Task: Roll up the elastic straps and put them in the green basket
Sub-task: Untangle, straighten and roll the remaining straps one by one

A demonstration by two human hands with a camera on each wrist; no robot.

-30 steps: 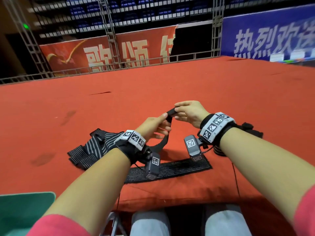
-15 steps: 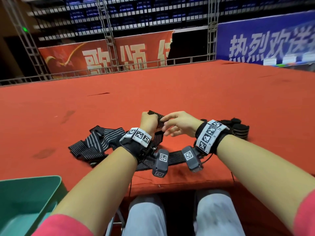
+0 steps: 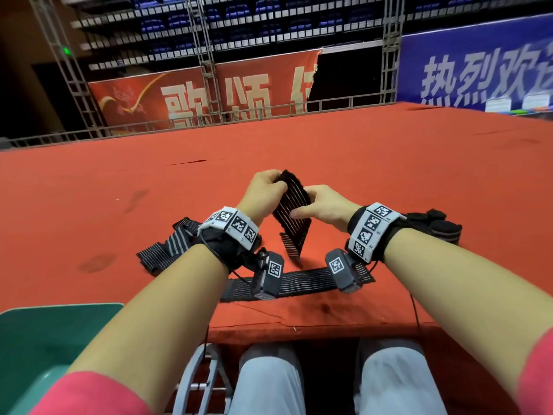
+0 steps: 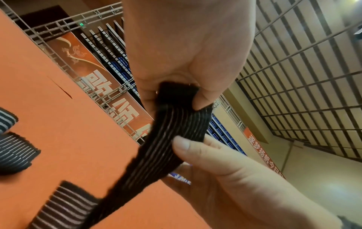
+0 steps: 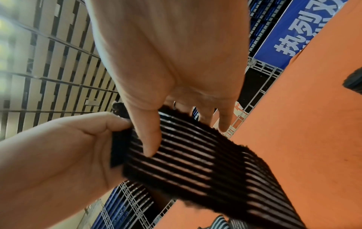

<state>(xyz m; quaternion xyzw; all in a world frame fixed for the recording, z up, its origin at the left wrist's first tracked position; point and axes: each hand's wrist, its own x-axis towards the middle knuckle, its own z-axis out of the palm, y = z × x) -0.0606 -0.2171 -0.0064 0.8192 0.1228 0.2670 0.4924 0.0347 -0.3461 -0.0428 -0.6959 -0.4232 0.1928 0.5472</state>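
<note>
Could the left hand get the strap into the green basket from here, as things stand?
Probably yes. The green basket sits low on the left hand's own side, with nothing between. But both hands grip the strap, its tail trails on the red table, and it is not yet rolled.

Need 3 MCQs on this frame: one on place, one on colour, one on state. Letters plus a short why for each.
1. Where is the green basket?
A. lower left, beside the left arm
B. far right on the stage
C. under the banner

2. What colour is the strap being held?
A. plain white
B. black with thin pale stripes
C. solid green

3. How is that strap held?
A. lying flat, untouched
B. by the right hand only
C. by both hands, left hand at its upper end

Key: 1 A, the basket's rim shows in the head view's lower-left corner. 2 B, the stripes are plain in both wrist views. 3 C, the left thumb pinches the end while the right fingers grip lower down.
</note>
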